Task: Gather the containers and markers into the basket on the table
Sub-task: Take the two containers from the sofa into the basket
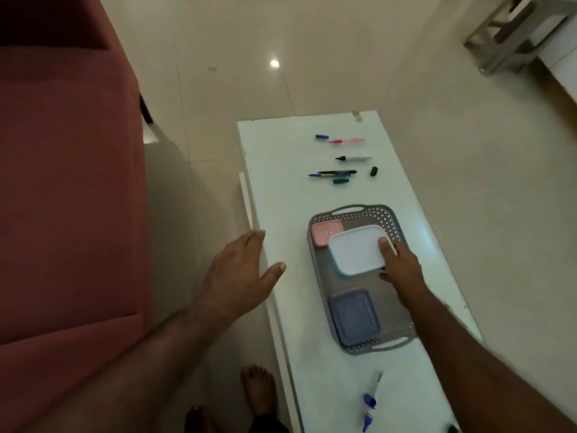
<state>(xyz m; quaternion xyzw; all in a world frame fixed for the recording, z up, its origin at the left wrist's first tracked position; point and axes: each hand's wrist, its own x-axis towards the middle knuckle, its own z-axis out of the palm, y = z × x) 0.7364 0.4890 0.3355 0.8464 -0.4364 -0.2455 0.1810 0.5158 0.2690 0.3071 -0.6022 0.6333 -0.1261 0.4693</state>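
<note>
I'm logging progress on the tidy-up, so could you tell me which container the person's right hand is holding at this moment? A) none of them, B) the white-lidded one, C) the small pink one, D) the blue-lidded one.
B: the right hand grips the white-lidded container over the basket, thumb on its lid, while the pink container and blue container lie untouched.

Basket (385, 215) floor mostly taken: pink container (326, 231) far-left corner, white container (357, 249) mid, blue container (354, 317) near end. Open gap between white and blue. Bare table (281, 189) left of basket. Markers (338, 174) clustered at far end; sofa (62, 182) blocks left.
</note>
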